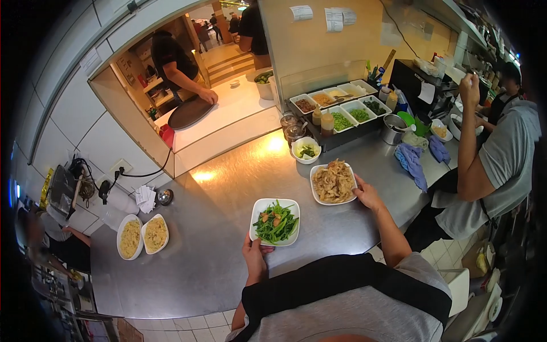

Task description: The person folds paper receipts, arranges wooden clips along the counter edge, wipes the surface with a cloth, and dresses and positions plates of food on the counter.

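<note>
My left hand [254, 257] grips the near left edge of a square white plate [286, 242]. Cooked leafy greens [276, 221] with a few light brown pieces fill that plate. To the right, my right hand [369, 195] has its fingers at the right rim of a second square white dish [321, 200], thumb up near the edge. Light brown, shredded-looking food [333, 181] is heaped in it; I cannot tell its kind. Both dishes are over the steel counter [211, 245], and whether they rest on it is unclear.
Two white dishes of fried rice [130, 239] stand at the left, near a call bell [164, 196]. Behind are a small white bowl [306, 160] and a topping rack [342, 137]. A person [191, 74] beyond the hatch touches a round dark tray [188, 111]. Another person [501, 154] stands close at right.
</note>
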`<state>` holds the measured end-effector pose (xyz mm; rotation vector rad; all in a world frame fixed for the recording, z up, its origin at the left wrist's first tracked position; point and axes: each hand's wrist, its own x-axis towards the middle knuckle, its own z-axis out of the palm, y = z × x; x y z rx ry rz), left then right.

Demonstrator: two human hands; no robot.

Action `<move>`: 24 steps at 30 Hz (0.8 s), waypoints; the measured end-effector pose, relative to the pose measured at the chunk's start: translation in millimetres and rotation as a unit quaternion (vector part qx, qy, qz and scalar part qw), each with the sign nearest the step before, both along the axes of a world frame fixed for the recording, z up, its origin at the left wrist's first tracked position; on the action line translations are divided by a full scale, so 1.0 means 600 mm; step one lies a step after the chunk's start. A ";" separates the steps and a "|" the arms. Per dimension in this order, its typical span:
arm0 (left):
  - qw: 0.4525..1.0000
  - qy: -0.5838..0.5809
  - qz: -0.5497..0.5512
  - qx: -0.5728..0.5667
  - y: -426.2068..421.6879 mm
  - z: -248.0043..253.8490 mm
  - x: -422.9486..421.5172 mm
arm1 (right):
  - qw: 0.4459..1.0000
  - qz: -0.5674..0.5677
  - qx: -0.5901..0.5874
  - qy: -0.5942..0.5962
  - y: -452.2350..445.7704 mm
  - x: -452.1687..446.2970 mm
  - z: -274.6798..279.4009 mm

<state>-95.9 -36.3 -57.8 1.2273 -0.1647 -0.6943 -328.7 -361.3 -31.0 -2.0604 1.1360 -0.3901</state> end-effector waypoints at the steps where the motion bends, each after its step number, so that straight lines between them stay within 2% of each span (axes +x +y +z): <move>1: 1.000 0.014 0.016 -0.011 0.000 -0.002 0.000 | 0.999 0.006 0.046 -0.002 0.010 0.009 0.013; 4: 0.997 0.032 0.065 -0.038 0.007 -0.001 0.018 | 0.985 0.026 0.160 -0.064 0.028 0.042 0.004; 7: 0.993 0.006 0.114 -0.043 0.019 -0.001 0.060 | 0.935 0.038 0.319 -0.148 0.060 0.095 -0.002; 10: 0.986 0.001 0.158 -0.044 0.023 -0.008 0.114 | 0.903 0.029 0.395 -0.169 0.080 0.171 0.003; 14: 0.978 -0.002 0.204 -0.046 0.014 -0.006 0.191 | 0.918 0.057 0.347 -0.182 0.081 0.291 -0.019; 24: 0.975 -0.017 0.216 -0.043 -0.059 -0.023 0.372 | 0.935 0.037 0.304 -0.180 0.026 0.546 -0.012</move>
